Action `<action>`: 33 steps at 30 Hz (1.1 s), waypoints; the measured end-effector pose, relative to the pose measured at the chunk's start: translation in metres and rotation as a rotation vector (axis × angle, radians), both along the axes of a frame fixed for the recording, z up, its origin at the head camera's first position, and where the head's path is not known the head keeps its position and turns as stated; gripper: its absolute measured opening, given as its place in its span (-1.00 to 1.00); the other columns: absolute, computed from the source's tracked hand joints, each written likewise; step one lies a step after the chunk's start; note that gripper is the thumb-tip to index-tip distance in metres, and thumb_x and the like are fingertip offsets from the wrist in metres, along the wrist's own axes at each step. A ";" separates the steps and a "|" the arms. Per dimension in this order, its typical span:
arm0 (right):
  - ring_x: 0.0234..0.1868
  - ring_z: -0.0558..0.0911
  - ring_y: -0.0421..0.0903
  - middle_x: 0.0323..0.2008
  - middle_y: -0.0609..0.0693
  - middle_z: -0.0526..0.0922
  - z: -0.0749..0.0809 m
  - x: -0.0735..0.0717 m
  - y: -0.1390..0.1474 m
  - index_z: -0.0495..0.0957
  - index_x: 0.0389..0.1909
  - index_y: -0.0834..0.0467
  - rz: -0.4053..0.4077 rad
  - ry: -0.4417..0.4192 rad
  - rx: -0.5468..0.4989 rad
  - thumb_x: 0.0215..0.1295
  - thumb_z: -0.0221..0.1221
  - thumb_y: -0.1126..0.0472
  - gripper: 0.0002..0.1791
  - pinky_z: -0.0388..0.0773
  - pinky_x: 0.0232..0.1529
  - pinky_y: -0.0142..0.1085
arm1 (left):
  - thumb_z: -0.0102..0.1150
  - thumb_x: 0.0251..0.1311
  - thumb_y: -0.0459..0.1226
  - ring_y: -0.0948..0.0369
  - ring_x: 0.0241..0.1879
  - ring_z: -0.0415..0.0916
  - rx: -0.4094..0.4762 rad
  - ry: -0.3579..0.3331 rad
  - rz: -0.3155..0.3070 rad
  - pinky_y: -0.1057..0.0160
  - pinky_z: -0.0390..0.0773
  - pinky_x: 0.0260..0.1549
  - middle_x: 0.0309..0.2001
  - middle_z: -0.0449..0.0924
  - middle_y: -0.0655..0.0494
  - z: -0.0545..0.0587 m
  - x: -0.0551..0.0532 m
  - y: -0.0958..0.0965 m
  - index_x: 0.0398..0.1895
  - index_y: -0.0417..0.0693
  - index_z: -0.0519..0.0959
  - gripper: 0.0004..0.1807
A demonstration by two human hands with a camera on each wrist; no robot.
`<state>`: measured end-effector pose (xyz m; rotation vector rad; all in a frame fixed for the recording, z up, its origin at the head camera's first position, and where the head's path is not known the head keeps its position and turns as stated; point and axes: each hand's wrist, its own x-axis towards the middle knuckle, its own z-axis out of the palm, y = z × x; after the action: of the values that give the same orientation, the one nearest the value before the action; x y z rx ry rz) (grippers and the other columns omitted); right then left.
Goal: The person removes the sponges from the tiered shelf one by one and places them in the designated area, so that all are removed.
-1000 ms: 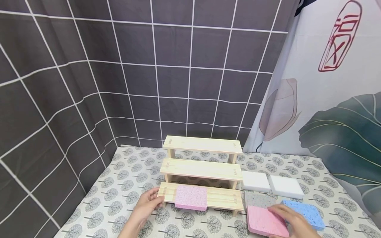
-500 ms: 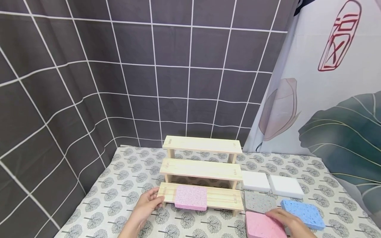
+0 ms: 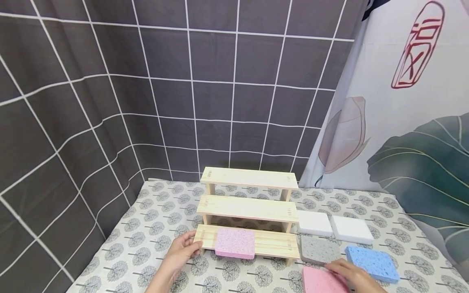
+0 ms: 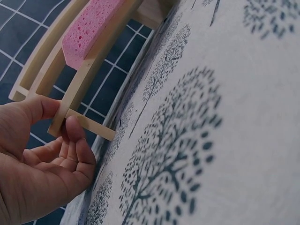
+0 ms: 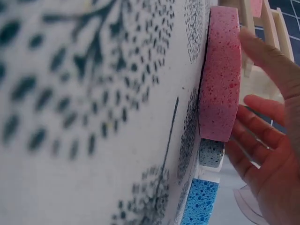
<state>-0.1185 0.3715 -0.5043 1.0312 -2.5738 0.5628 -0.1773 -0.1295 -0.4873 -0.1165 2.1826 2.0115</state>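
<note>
My left hand (image 3: 181, 252) pinches the left end of the lowest step of a three-tier wooden stand (image 3: 271, 244). In the left wrist view its thumb lies over the plank and a fingertip sits under it by the leg. A light pink speckled sponge (image 3: 235, 242) rests on that step, overhanging its front edge. My right hand (image 3: 353, 274) is over a darker pink sponge (image 5: 220, 75) lying on the tablecloth, its near part cut off in the head view. In the right wrist view, thumb and loosely extended fingers reach its upper edge; some fingertips are hidden behind it.
Right of the stand lie a grey sponge (image 3: 319, 250), a blue sponge (image 3: 373, 262) and two white sponge blocks (image 3: 315, 223). A tree-print cloth (image 3: 146, 244) covers the table. Dark grid-patterned fabric (image 3: 212, 101) hangs behind, with a pale printed curtain (image 3: 388, 122) at the right.
My right hand and the darker pink sponge have shifted toward the near edge and slightly left, uncovering more of the grey sponge. The left hand and stand have stayed put.
</note>
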 end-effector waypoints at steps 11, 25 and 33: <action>-0.08 0.63 -0.20 0.00 -0.11 0.64 0.039 -0.002 -0.037 0.63 0.08 0.10 -0.181 0.062 -0.080 -0.27 0.63 -0.13 -0.19 0.66 -0.22 -0.12 | 0.18 0.30 -0.43 0.17 -0.36 0.53 -0.003 -0.002 0.008 0.34 0.60 -0.36 -0.32 0.60 0.01 -0.001 0.000 0.000 0.34 -0.59 0.27 -0.39; 0.03 0.65 -0.12 0.04 -0.24 0.65 0.066 -0.018 -0.095 0.61 0.15 0.06 -0.197 0.118 -0.161 -0.20 0.63 0.05 -0.23 0.60 0.03 -0.29 | 0.19 0.31 -0.42 0.17 -0.35 0.54 0.007 -0.001 0.007 0.35 0.61 -0.36 -0.27 0.63 -0.01 -0.002 -0.001 0.000 0.35 -0.60 0.24 -0.37; -0.02 0.67 -0.12 0.01 -0.11 0.68 0.067 -0.026 -0.112 0.59 0.17 0.16 -0.149 0.040 -0.204 -0.08 0.59 0.03 -0.25 0.66 -0.04 0.00 | 0.20 0.30 -0.42 0.18 -0.36 0.54 0.004 0.003 0.014 0.35 0.60 -0.36 -0.28 0.62 0.00 -0.004 -0.002 -0.001 0.34 -0.59 0.25 -0.37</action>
<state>-0.1448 0.2590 -0.4375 0.7681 -2.4711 0.7388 -0.1790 -0.1302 -0.4912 -0.1280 2.1854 2.0247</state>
